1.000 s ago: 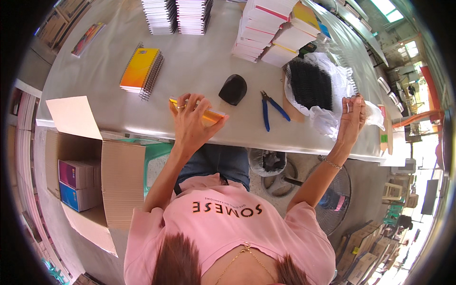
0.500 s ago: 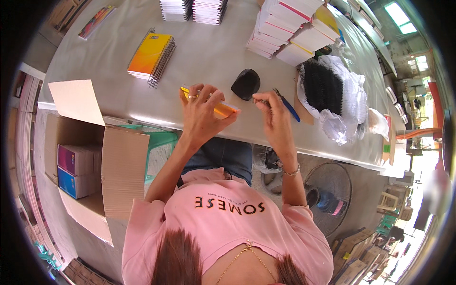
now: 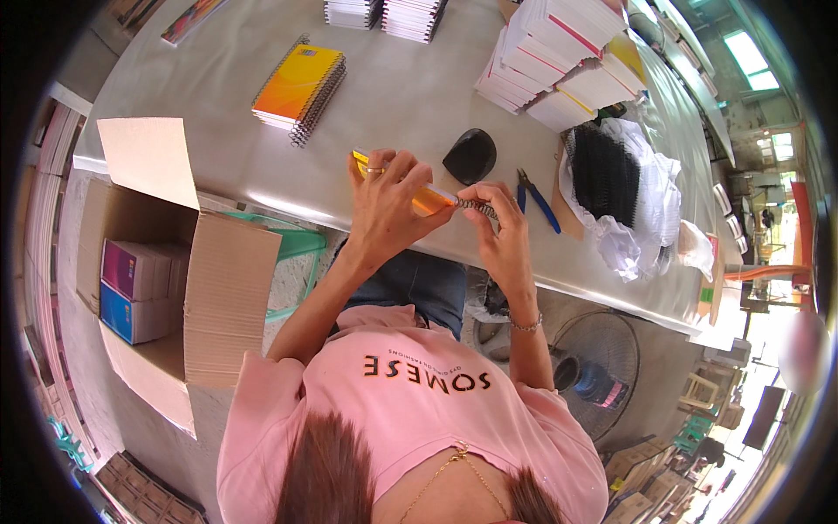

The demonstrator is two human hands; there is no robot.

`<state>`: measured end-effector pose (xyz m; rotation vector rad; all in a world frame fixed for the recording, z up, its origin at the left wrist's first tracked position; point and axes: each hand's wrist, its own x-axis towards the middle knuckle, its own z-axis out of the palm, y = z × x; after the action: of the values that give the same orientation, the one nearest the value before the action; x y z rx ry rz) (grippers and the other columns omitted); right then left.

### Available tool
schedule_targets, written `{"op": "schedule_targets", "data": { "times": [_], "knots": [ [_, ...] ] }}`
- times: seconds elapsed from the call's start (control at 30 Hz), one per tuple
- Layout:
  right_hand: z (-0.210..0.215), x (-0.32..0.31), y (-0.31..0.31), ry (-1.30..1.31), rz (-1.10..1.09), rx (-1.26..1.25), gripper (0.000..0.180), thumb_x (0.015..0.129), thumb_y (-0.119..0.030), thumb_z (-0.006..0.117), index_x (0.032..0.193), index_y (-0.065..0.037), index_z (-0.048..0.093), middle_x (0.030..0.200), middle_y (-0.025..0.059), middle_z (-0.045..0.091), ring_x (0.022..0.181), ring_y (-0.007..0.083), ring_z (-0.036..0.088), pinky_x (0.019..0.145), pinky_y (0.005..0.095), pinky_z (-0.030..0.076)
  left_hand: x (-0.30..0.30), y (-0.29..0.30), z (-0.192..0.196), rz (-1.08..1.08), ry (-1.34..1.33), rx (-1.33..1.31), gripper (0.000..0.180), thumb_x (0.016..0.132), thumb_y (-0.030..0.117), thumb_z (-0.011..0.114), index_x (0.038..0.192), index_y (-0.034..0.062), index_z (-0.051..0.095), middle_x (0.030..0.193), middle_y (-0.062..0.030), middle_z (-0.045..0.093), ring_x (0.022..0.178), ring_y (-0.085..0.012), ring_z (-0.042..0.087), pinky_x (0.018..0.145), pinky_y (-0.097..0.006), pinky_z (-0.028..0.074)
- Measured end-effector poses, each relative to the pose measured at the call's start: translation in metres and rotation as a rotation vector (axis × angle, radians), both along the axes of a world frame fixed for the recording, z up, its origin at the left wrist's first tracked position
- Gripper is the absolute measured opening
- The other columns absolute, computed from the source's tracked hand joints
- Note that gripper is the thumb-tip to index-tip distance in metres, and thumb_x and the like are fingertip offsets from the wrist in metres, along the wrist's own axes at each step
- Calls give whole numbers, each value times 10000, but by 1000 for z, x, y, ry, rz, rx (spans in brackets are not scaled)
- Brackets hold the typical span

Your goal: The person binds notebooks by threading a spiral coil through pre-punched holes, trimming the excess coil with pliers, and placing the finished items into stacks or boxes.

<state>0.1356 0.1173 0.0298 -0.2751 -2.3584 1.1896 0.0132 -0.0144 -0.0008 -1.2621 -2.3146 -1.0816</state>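
My left hand grips a yellow-orange notebook at the table's near edge, its fingers over the cover and hiding most of it. From the notebook's right end a dark wire spiral coil sticks out, pinched by the fingers of my right hand. How far the coil runs into the notebook's holes is hidden by my hands. Just beyond lies a black rounded object. Cutting pliers with blue handles rest to the right of my right hand.
Spiral-bound yellow notebooks are stacked at the left, with more book stacks at the far right. Black coils lie in white plastic. Beside the table's left end, an open carton holds books. A fan stands below.
My right hand has come to the notebook's right end, and the coil now shows between it and the notebook. The whole view has shifted slightly.
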Motion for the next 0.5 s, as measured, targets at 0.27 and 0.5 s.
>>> {"op": "schedule_targets", "data": {
  "times": [0.27, 0.5],
  "knots": [
    [5, -4, -9, -33, -67, -27, 105, 909, 5, 574, 1012, 12, 593, 952, 140, 605, 830, 281, 606, 760, 348, 479, -3, -4, 4, -27, -39, -83, 379, 739, 382, 785, 949, 139, 584, 982, -13, 558, 1047, -260, 484, 890, -481, 302],
    [10, -12, -11, -55, -124, 16, 105, 923, -64, 587, 1013, -10, 579, 909, 141, 584, 810, 313, 579, 730, 382, 456, -15, -8, -2, -48, -163, 66, 508, 767, 256, 808, 1166, 134, 517, 1275, -130, 412, 1157, -308, 453, 979, -468, 346]
  ]
}}
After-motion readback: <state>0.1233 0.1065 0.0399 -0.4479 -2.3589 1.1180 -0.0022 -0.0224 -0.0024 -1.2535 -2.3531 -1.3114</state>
